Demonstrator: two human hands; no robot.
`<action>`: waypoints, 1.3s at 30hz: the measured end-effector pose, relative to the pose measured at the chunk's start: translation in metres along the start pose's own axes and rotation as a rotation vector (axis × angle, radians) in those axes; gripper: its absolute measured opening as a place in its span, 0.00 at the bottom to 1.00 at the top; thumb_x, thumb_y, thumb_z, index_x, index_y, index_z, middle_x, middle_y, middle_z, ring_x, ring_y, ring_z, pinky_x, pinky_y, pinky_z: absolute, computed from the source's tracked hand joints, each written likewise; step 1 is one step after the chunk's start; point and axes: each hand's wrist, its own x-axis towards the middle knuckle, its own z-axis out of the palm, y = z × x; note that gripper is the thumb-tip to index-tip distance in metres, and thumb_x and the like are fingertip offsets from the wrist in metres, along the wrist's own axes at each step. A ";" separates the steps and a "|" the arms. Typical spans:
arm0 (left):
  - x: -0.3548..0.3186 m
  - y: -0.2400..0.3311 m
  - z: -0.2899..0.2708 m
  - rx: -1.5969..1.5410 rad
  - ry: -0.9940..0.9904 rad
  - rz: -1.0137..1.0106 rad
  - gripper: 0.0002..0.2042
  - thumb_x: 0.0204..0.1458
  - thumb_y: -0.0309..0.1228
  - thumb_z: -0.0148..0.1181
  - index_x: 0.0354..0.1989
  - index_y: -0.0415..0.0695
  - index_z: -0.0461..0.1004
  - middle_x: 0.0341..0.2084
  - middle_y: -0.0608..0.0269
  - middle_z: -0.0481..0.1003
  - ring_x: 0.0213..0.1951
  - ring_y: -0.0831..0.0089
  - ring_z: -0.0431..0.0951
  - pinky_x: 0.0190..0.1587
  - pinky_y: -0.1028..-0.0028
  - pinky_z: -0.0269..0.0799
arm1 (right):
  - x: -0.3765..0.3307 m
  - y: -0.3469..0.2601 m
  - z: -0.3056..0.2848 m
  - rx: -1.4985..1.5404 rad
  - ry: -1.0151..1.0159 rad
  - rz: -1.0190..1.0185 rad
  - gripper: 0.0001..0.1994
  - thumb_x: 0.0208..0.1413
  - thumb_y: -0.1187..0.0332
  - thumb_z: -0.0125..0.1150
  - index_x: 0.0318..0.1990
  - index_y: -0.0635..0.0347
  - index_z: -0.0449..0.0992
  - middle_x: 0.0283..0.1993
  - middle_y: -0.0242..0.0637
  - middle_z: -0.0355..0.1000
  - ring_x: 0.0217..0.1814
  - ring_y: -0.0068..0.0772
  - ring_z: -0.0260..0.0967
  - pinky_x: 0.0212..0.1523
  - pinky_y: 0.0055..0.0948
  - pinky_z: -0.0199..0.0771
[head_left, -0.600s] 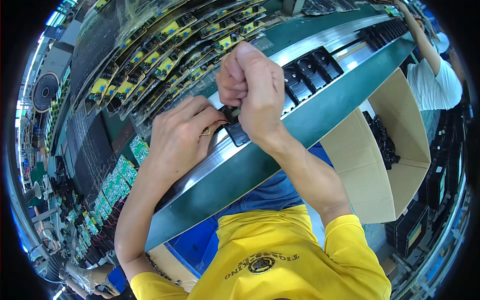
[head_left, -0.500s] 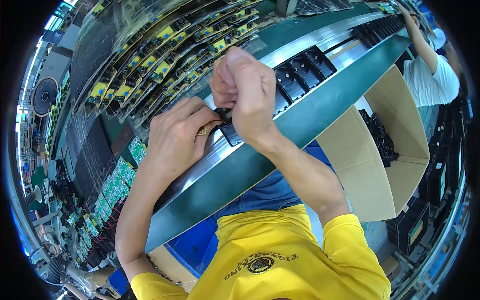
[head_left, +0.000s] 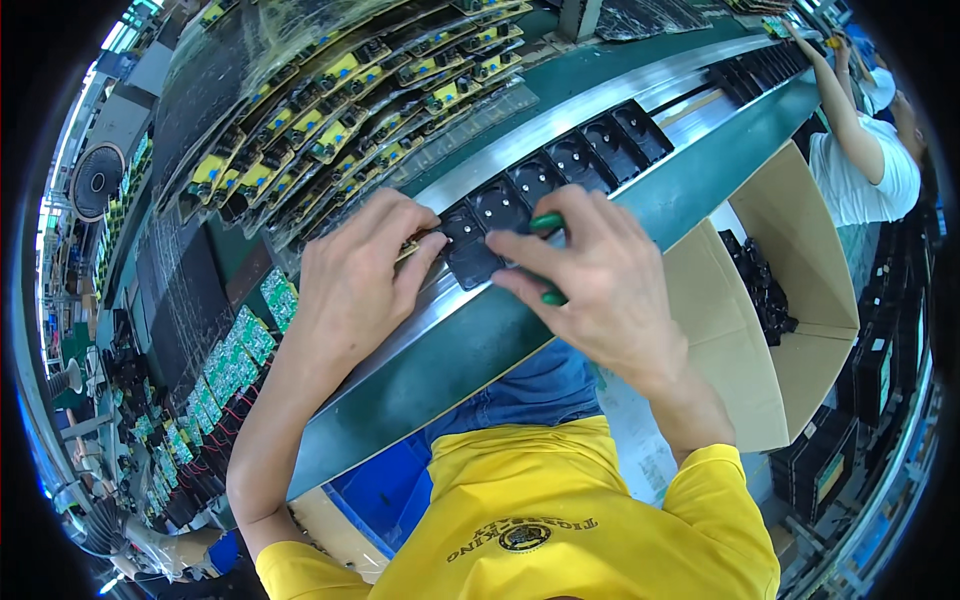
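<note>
A row of black plastic housings (head_left: 500, 205) lies along the metal rail in front of me. My left hand (head_left: 365, 265) is closed at the row's near-left end, pinching a small tan-edged piece (head_left: 407, 250), perhaps a circuit board; most of it is hidden by the fingers. My right hand (head_left: 610, 285) is closed around green-handled pliers (head_left: 548, 222). Two green handle ends show by the palm, while the jaws cannot be made out. The right fingertips hover over or touch the nearest housings; I cannot tell which.
Stacked sheets of yellow-and-black circuit boards (head_left: 330, 120) stand beyond the rail. Green boards with wires (head_left: 235, 355) lie to the left. At right, an open cardboard box (head_left: 725, 350) holds black parts. A co-worker (head_left: 860, 145) reaches over the rail's far end.
My right hand has come down and to the right from a raised fist, uncovering the housings and showing the green handles. My left hand stays at almost the same spot.
</note>
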 end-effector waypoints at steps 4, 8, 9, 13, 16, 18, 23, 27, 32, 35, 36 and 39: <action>0.006 0.009 0.007 -0.051 -0.006 -0.119 0.03 0.61 0.28 0.71 0.39 0.44 0.85 0.41 0.67 0.79 0.41 0.66 0.82 0.43 0.67 0.77 | -0.012 0.006 0.016 -0.222 -0.017 -0.019 0.13 0.57 0.63 0.83 0.50 0.46 0.93 0.49 0.32 0.72 0.42 0.32 0.68 0.44 0.32 0.74; 0.012 0.016 0.008 -0.109 -0.023 -0.257 0.03 0.60 0.28 0.72 0.37 0.44 0.85 0.41 0.68 0.79 0.41 0.66 0.81 0.44 0.67 0.76 | -0.014 0.007 0.023 -0.240 0.008 0.004 0.11 0.57 0.62 0.83 0.47 0.46 0.93 0.50 0.31 0.72 0.43 0.33 0.68 0.45 0.33 0.74; 0.013 0.016 0.008 -0.133 -0.026 -0.279 0.03 0.59 0.28 0.72 0.37 0.44 0.85 0.41 0.68 0.79 0.41 0.66 0.81 0.45 0.67 0.76 | -0.014 0.007 0.023 -0.230 0.005 0.005 0.11 0.57 0.62 0.83 0.47 0.46 0.93 0.50 0.31 0.72 0.43 0.33 0.68 0.45 0.33 0.74; 0.016 0.016 0.011 -0.168 -0.032 -0.317 0.03 0.58 0.28 0.72 0.35 0.44 0.85 0.41 0.69 0.79 0.42 0.66 0.81 0.45 0.68 0.76 | -0.015 0.008 0.024 -0.204 -0.003 0.010 0.11 0.57 0.63 0.83 0.47 0.46 0.93 0.49 0.31 0.72 0.42 0.33 0.68 0.44 0.33 0.74; 0.017 0.015 0.013 -0.131 -0.028 -0.289 0.02 0.56 0.27 0.72 0.35 0.44 0.85 0.41 0.69 0.79 0.42 0.66 0.81 0.45 0.67 0.76 | -0.015 0.008 0.024 -0.187 0.001 0.017 0.11 0.57 0.63 0.83 0.47 0.46 0.93 0.49 0.31 0.72 0.42 0.33 0.68 0.44 0.33 0.74; 0.018 0.015 0.015 -0.097 -0.021 -0.263 0.02 0.56 0.27 0.72 0.34 0.45 0.85 0.41 0.69 0.79 0.42 0.65 0.81 0.45 0.67 0.76 | -0.016 0.008 0.024 -0.187 0.000 0.018 0.11 0.57 0.63 0.83 0.47 0.46 0.93 0.49 0.31 0.72 0.42 0.33 0.68 0.44 0.33 0.74; 0.019 0.015 0.017 0.030 0.004 -0.156 0.02 0.56 0.27 0.72 0.34 0.46 0.85 0.41 0.69 0.78 0.42 0.65 0.80 0.45 0.66 0.77 | -0.016 0.007 0.024 -0.185 0.004 0.017 0.11 0.57 0.63 0.83 0.47 0.46 0.93 0.49 0.31 0.72 0.42 0.33 0.68 0.45 0.33 0.75; 0.019 0.015 0.017 0.099 0.018 -0.077 0.02 0.56 0.28 0.73 0.33 0.47 0.85 0.40 0.69 0.78 0.42 0.65 0.80 0.45 0.65 0.78 | -0.015 0.008 0.025 -0.186 0.012 0.005 0.11 0.57 0.63 0.82 0.47 0.46 0.93 0.49 0.31 0.72 0.42 0.33 0.68 0.45 0.33 0.75; 0.018 0.020 0.021 0.151 0.047 -0.028 0.03 0.57 0.29 0.73 0.33 0.47 0.85 0.41 0.68 0.76 0.41 0.65 0.79 0.43 0.64 0.78 | -0.014 0.005 0.025 -0.198 0.003 0.016 0.09 0.58 0.63 0.82 0.45 0.46 0.93 0.50 0.31 0.72 0.42 0.34 0.68 0.45 0.33 0.75; 0.016 0.018 0.022 0.192 0.047 0.001 0.03 0.58 0.29 0.72 0.33 0.47 0.85 0.41 0.67 0.76 0.41 0.64 0.78 0.42 0.64 0.78 | -0.013 0.004 0.021 -0.249 -0.031 -0.020 0.14 0.56 0.65 0.83 0.51 0.46 0.92 0.50 0.31 0.73 0.42 0.33 0.68 0.46 0.33 0.75; 0.016 0.018 0.022 0.205 0.047 0.012 0.03 0.58 0.29 0.72 0.33 0.47 0.85 0.41 0.67 0.76 0.41 0.64 0.78 0.42 0.64 0.78 | -0.012 0.004 0.021 -0.267 -0.042 -0.032 0.16 0.56 0.65 0.83 0.53 0.46 0.92 0.50 0.31 0.73 0.43 0.32 0.68 0.46 0.33 0.75; 0.016 0.020 0.019 0.235 0.028 0.000 0.03 0.58 0.29 0.72 0.33 0.47 0.85 0.42 0.66 0.76 0.41 0.63 0.78 0.42 0.63 0.78 | 0.001 -0.005 0.008 -0.084 -0.016 -0.010 0.17 0.62 0.61 0.79 0.57 0.49 0.89 0.47 0.32 0.73 0.40 0.31 0.67 0.43 0.32 0.74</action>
